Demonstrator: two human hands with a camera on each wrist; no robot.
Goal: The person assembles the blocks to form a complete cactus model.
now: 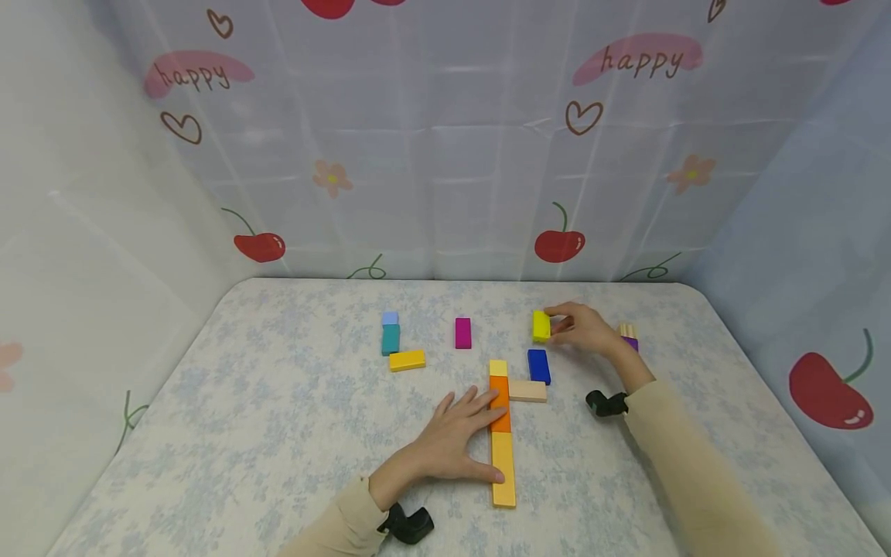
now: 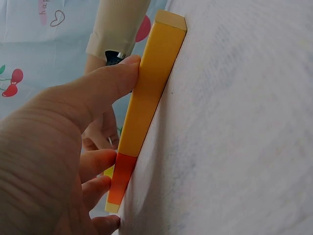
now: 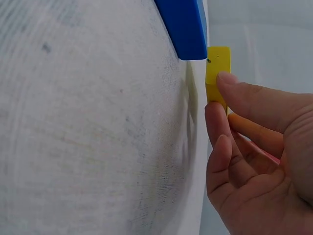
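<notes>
My left hand (image 1: 448, 441), its fingers spread, touches a straight row of wooden blocks. In that row, a long amber block (image 1: 503, 472) lies nearest me, then an orange block (image 1: 500, 402), then a pale yellow block (image 1: 498, 367). The thumb touches the amber block, and fingertips lie on the orange one. Farther back, my right hand (image 1: 588, 329) pinches a bright yellow block (image 1: 541, 326) between thumb and fingers, as the right wrist view also shows. A blue block (image 1: 539, 367) lies just in front of it. A tan block (image 1: 527, 391) sticks out rightward from the row.
At the back left are a light blue block (image 1: 390, 318), a teal block (image 1: 390, 340) and a golden yellow block (image 1: 407, 360). A magenta block (image 1: 462, 333) lies between them and the right hand. A purple block (image 1: 632, 343) is partly hidden behind the right wrist, beside cream pieces (image 1: 628, 330).
</notes>
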